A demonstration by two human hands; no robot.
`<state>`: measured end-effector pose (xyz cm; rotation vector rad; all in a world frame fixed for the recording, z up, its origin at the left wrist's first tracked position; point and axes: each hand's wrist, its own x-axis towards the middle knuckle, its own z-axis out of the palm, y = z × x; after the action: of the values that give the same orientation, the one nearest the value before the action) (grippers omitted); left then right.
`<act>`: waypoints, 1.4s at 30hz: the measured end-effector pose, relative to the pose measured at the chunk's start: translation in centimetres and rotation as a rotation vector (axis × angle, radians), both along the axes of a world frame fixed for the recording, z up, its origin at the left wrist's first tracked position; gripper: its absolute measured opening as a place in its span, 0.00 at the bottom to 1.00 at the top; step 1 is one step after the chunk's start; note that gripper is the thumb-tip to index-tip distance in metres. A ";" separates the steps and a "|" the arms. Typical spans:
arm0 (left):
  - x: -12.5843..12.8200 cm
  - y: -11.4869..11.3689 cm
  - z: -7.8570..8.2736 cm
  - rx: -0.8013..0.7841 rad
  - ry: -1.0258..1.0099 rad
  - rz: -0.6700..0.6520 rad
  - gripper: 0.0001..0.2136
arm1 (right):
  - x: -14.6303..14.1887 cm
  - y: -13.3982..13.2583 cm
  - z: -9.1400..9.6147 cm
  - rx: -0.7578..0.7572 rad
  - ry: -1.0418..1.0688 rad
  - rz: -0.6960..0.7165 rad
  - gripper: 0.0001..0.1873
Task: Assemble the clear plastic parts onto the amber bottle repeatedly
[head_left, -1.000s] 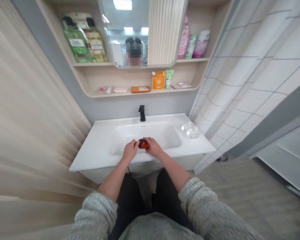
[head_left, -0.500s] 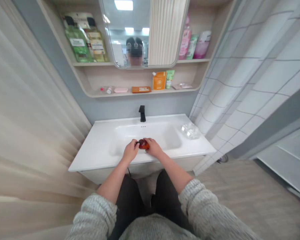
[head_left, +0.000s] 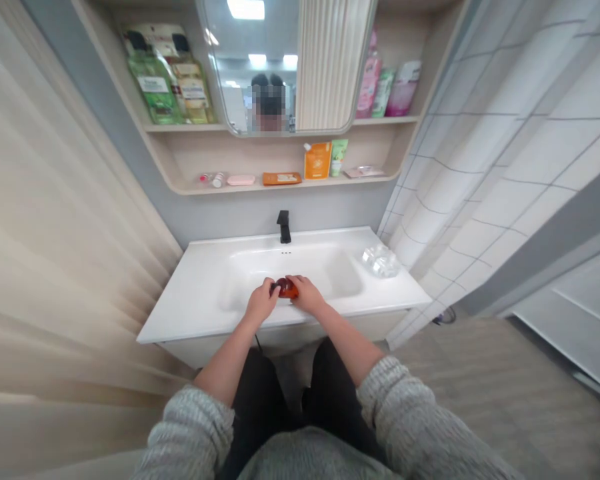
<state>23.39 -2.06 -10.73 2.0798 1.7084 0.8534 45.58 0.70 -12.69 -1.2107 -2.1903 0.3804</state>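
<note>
L hand (head_left: 261, 301) & R hand (head_left: 307, 295) both on glossy red oval obj (head_left: 286, 288), fingers curled round it, grasping, just in from front edge of white washbasin (head_left: 205, 300).

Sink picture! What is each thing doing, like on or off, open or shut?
Black faucet: no water showing
White sink: no water showing
Red glossy object: held between both hands
Left hand: curled on the object
Right hand: curled on the object
Clear plastic packet: crumpled, lying on the sink's ledge
Mirror door: shut
</note>
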 end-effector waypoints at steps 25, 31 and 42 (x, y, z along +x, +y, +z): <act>-1.7 0.9 0.1 0.103 -0.441 0.212 0.10 | 0.3 0.1 -0.1 -0.078 0.042 -0.019 0.50; -11.5 2.6 1.5 0.070 -0.565 0.467 0.14 | 0.5 0.1 0.3 -0.117 0.127 -0.021 0.50; -24.7 4.4 -0.2 0.033 -0.005 0.635 0.13 | 0.8 0.5 0.0 -0.119 0.273 -0.040 0.48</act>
<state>-1.34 2.30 -10.90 1.5440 2.4084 1.0510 46.35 1.20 -12.65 -1.1865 -1.9305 0.6284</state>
